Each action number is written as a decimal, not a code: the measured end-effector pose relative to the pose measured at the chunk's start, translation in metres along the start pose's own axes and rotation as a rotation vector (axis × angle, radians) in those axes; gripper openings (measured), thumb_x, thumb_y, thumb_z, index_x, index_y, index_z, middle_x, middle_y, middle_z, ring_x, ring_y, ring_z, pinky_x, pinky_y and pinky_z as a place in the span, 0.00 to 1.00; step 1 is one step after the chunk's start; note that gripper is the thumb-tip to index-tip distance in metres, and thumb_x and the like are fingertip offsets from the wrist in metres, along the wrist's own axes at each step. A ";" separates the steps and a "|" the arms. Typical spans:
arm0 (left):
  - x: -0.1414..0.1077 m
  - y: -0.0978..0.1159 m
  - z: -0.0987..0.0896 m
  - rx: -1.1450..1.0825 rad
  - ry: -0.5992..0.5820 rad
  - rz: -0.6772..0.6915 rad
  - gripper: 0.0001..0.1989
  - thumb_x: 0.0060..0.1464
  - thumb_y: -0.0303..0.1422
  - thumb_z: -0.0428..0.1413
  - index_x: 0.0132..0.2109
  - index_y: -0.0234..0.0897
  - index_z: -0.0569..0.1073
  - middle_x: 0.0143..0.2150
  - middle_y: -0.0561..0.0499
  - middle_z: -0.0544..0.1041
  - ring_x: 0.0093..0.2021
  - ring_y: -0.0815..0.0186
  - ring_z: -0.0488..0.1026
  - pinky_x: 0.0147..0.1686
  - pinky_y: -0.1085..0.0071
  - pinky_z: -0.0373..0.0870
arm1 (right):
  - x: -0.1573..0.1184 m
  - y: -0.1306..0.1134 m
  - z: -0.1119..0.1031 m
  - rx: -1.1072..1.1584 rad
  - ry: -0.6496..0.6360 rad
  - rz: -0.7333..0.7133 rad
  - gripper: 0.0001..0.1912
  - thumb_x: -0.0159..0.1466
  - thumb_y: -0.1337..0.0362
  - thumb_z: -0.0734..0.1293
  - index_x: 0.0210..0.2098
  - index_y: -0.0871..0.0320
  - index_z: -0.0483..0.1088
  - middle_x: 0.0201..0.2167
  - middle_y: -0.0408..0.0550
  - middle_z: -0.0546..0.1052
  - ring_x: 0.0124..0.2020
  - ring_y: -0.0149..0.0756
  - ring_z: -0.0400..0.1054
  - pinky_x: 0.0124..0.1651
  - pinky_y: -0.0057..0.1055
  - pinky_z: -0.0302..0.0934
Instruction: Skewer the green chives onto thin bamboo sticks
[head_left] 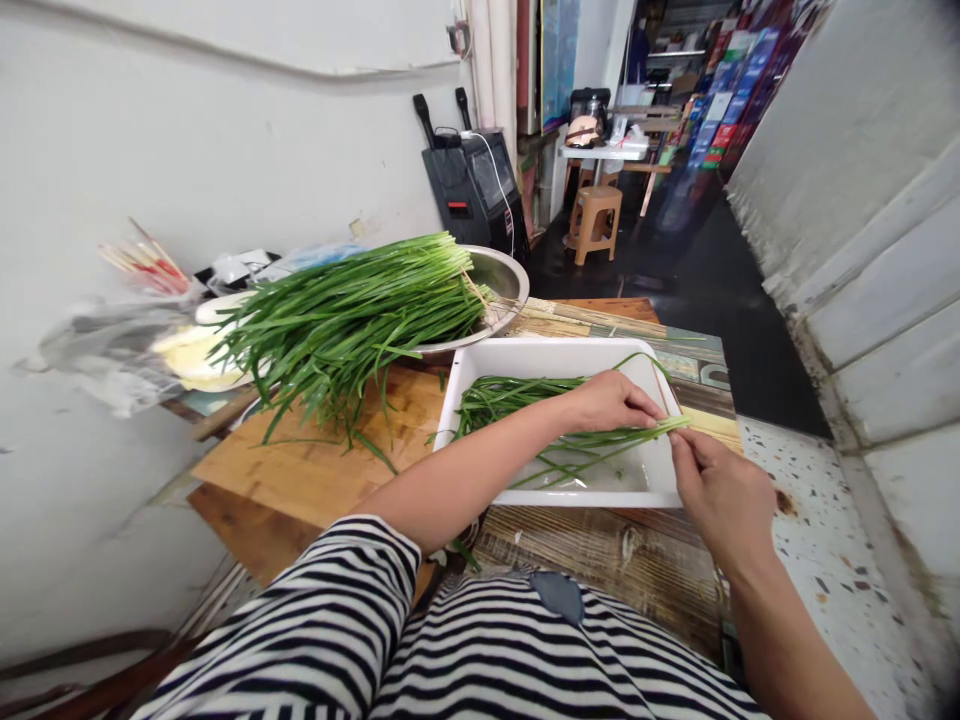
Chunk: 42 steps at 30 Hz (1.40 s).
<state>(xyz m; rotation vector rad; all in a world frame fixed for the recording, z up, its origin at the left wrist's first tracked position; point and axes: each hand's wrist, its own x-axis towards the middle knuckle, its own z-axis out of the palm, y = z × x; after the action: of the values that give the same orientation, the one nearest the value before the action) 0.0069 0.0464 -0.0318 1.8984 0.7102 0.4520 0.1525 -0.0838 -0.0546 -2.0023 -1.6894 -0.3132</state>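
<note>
Over a white plastic tub (pixel 540 352), my left hand (pixel 609 402) pinches a few long green stalks that look like garlic chives (pixel 664 428) close to their pale ends. My right hand (pixel 721 490), at the tub's right rim, has thumb and forefinger closed on the tips of the same chives. More loose chives (pixel 517 395) lie inside the tub, partly hidden behind my left forearm. A large heap of chives (pixel 360 295) rests across a metal bowl (pixel 514 285) to the left, its leaves hanging over a wooden board.
The wooden board (pixel 300 465) sits on a patterned table (pixel 675 545). Against the left wall are plastic bags (pixel 112 345) and skewers (pixel 146 265). Further off stand a black speaker-like case (pixel 476 185), a brown stool (pixel 596 222) and stacked boxes (pixel 724 105).
</note>
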 end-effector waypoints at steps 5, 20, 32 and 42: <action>-0.005 0.005 -0.020 0.156 -0.106 0.012 0.18 0.51 0.32 0.58 0.48 0.29 0.78 0.40 0.45 0.81 0.40 0.67 0.75 0.43 0.74 0.68 | 0.001 0.000 0.002 0.002 0.022 0.021 0.19 0.64 0.56 0.59 0.39 0.59 0.78 0.27 0.51 0.79 0.21 0.33 0.66 0.27 0.28 0.50; 0.004 -0.039 -0.049 0.673 0.069 -0.077 0.07 0.47 0.29 0.60 0.35 0.37 0.82 0.36 0.46 0.79 0.40 0.61 0.72 0.42 0.70 0.62 | -0.006 0.002 -0.010 0.027 -0.052 -0.038 0.21 0.64 0.53 0.58 0.37 0.57 0.78 0.23 0.49 0.78 0.20 0.34 0.66 0.25 0.28 0.50; 0.010 -0.038 -0.027 0.412 0.237 -0.155 0.11 0.50 0.30 0.57 0.40 0.35 0.80 0.39 0.47 0.78 0.41 0.64 0.71 0.45 0.70 0.64 | -0.010 -0.002 -0.008 -0.031 -0.036 -0.103 0.22 0.65 0.53 0.56 0.37 0.57 0.78 0.19 0.48 0.75 0.18 0.32 0.64 0.24 0.28 0.47; 0.007 -0.014 -0.022 -0.357 0.341 -0.266 0.11 0.52 0.23 0.55 0.42 0.27 0.78 0.26 0.53 0.74 0.23 0.78 0.63 0.26 0.78 0.60 | -0.010 -0.003 -0.009 -0.029 -0.018 -0.123 0.22 0.66 0.54 0.56 0.37 0.57 0.79 0.19 0.48 0.76 0.17 0.31 0.63 0.24 0.28 0.48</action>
<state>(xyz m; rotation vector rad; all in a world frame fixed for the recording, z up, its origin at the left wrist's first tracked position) -0.0043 0.0702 -0.0354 1.3836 1.0172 0.6900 0.1487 -0.0967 -0.0517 -1.9302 -1.8329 -0.3652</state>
